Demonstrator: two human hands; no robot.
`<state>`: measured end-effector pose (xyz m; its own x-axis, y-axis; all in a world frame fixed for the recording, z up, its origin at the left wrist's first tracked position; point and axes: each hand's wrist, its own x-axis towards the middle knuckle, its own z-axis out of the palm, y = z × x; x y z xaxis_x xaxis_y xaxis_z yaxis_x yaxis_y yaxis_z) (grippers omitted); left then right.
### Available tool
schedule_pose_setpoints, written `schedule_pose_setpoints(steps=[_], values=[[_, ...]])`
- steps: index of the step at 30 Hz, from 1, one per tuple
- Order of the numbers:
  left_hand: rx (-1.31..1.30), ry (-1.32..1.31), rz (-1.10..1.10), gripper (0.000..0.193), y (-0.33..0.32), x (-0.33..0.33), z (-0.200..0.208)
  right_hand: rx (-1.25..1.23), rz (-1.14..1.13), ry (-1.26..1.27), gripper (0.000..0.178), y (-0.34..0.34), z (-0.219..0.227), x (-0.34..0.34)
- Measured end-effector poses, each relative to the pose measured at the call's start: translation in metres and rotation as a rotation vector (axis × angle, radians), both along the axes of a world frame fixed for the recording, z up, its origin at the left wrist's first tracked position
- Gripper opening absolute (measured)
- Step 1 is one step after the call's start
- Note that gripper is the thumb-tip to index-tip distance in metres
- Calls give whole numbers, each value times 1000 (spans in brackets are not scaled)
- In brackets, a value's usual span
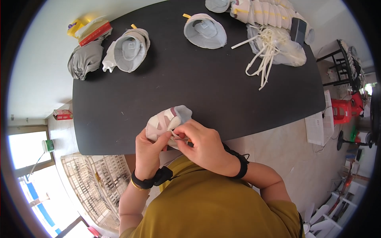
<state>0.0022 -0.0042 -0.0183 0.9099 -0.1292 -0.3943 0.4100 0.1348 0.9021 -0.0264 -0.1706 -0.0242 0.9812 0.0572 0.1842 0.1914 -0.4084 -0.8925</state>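
Close to my body, at the table's near edge, I hold a pale pink and white shoe upper [158, 122] with a grey lining at its opening. My left hand [147, 154] is closed around its near side, thumb on top. A white lace [173, 133] runs over the upper beside that thumb. My right hand [204, 146] is closed in a pinch at the lace, on a thin tool that shows a bit of orange; the fingers hide most of it.
On the dark table [158, 91] stand two more shoe uppers, one far left [131, 50] and one far middle [205, 31]. A grey cloth bundle [85, 59] lies left. At the far right are loose white laces [266, 51], a phone [298, 31] and stacked uppers [262, 14].
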Motion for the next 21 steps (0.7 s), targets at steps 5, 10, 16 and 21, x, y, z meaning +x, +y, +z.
schedule_pose_setpoints(steps=[5, 10, 16, 21], values=[[-18, 6, 41, 16, 2, 4, -3, -47, -22, -85, 24, -3, 4, -3], [-48, 53, 32, 22, 11, 20, -2, -53, -58, -160, 29, -15, 1, -1], [-104, -102, 94, 36, 23, 27, -5, -398, -230, -235, 35, -65, -26, 7], [265, -571, 431, 48, 4, 26, 14, 1, -524, -277, 28, -112, -23, -2]])
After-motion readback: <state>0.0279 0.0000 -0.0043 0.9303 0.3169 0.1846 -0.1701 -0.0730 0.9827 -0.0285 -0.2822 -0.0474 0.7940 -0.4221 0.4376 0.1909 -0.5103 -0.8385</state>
